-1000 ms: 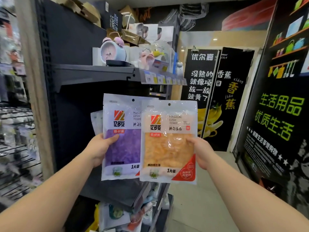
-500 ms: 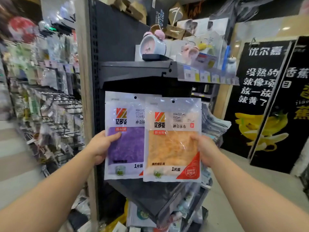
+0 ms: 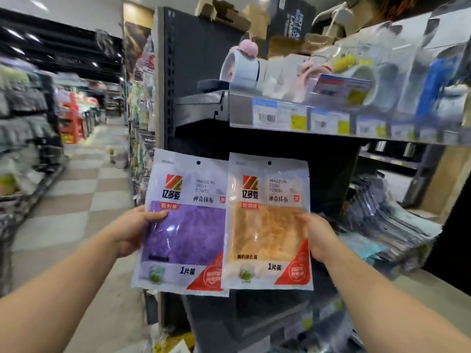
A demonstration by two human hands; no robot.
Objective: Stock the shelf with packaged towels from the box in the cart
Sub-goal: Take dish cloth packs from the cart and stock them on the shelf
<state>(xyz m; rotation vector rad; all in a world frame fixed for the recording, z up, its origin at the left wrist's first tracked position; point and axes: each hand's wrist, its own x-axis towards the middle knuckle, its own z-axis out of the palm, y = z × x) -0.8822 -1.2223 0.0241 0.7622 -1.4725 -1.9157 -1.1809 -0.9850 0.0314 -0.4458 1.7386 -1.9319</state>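
Dark shelving [image 3: 198, 54] fills the middle of the shot, a checkered aisle floor [image 3: 84, 189] running away on the left, blurred racks of goods on either side of it. Up top, the upper shelf [image 3: 318, 115] carries a white-and-pink alarm clock [image 3: 240, 64], clear boxed items and a row of price tags along its front edge. Cardboard boxes [image 3: 224, 14] sit above that.

Front and centre, two towel packs are held up side by side in front of the shelving. The left hand [image 3: 130, 231] grips the purple towel pack [image 3: 186, 222] by its left edge, thumb across the front, the other fingers hidden behind the plastic. The right hand [image 3: 317, 236] grips the orange towel pack [image 3: 267, 222] by its right edge, thumb on the front, fingers out of sight behind. Both packs stand upright, labels facing the camera, and the orange one's left edge overlaps the purple one's right edge. Each has a hanging hole at the top and a red corner at the lower right.

Off to the right, on a lower shelf, a leaning stack of packaged cloths [image 3: 382, 225] in blue-grey tones lies just beyond the orange pack. Down below, more packaged goods [image 3: 173, 342] show, too blurred to make out.
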